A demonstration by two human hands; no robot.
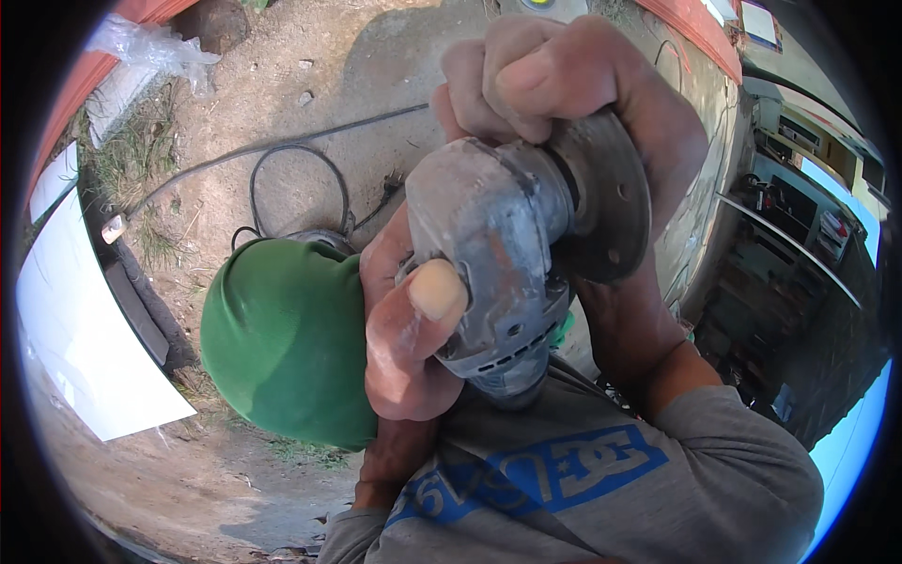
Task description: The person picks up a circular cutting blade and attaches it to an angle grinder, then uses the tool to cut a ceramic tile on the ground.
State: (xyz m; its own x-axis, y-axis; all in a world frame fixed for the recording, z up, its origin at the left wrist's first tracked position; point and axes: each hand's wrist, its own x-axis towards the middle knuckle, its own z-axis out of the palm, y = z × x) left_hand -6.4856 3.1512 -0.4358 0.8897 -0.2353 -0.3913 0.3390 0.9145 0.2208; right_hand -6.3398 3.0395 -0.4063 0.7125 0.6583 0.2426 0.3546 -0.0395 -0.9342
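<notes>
A worn grey angle grinder (489, 235) is held up in front of my grey shirt, its gear head toward the camera. My left hand (413, 338) is closed round the gear head, with the thumb pressed on its near side and the other fingers mostly hidden. A dark round disc (611, 202) with small holes sits on the spindle. My right hand (583, 94) is closed over the disc's upper edge, its fingers curled down beside the spindle. The grinder's rear end is hidden behind its head. Green cloth (282, 343), apparently over my bent knee, bulges beside my left hand.
A black cable (301, 141) loops over the concrete and dirt. White sheets (94, 329) lie at the left, with clear plastic wrap (160, 56) above. Red-painted edges run along the upper corners. At the right, cluttered shelving (789, 216) stands beyond a wall.
</notes>
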